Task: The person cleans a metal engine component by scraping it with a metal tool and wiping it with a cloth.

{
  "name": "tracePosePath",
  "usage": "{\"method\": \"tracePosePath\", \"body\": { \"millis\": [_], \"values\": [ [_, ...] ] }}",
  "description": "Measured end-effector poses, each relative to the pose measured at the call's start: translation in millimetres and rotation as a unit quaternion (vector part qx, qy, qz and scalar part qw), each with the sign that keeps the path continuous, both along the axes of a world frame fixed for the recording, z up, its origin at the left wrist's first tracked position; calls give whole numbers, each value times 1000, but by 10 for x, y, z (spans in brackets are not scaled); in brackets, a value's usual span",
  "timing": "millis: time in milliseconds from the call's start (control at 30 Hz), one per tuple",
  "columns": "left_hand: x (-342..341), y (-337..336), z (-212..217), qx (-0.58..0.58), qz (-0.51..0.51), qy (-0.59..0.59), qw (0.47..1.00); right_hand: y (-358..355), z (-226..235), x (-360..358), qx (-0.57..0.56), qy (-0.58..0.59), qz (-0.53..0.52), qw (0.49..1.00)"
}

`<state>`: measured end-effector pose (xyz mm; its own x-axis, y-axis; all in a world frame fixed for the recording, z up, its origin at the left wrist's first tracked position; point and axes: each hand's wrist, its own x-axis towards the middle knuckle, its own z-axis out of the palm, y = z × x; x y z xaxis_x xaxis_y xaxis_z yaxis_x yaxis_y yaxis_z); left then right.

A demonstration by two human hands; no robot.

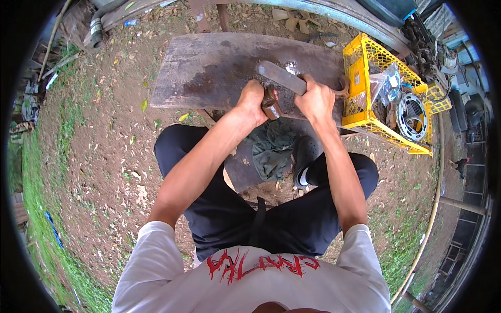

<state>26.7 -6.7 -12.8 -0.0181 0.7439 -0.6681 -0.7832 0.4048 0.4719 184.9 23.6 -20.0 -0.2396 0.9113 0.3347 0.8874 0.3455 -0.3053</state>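
Observation:
My right hand (315, 99) is closed around one end of a flat grey blade-like bar (280, 76) with a rounded tip, which points up and left over the bench. I cannot tell whether it is a file or a blade. In my left hand (252, 99) is a dark brown, shiny block-like piece (271, 107), gripped with the fingers wrapped round its far side. The bar passes just beyond the brown piece; whether they touch is hidden. Both hands are over the near edge of a worn wooden bench (203, 62) with dark wet stains.
A yellow plastic crate (357, 78) stands at the bench's right end, holding plastic bags and a round metal ring part (412, 116). A dark green cloth (272, 148) lies below the bench edge between my legs. Beyond the bench a fan-shaped part (295, 21) rests on the dirt.

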Motion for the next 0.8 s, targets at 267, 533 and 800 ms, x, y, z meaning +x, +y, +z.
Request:
{"method": "tracePosePath", "body": {
  "millis": [267, 533, 800],
  "values": [
    [-119, 5, -42, 36, -73, -54, 995, 14, -52, 142, -4, 19, -17, 1000],
    [-460, 56, -8, 51, -164, -108, 979, 166, 142, 429, -147, 229, -84, 958],
    [-367, 47, -79, 35, -177, -113, 977, -116, 88, 208, -488, 538, 48, 685]
  ]
}}
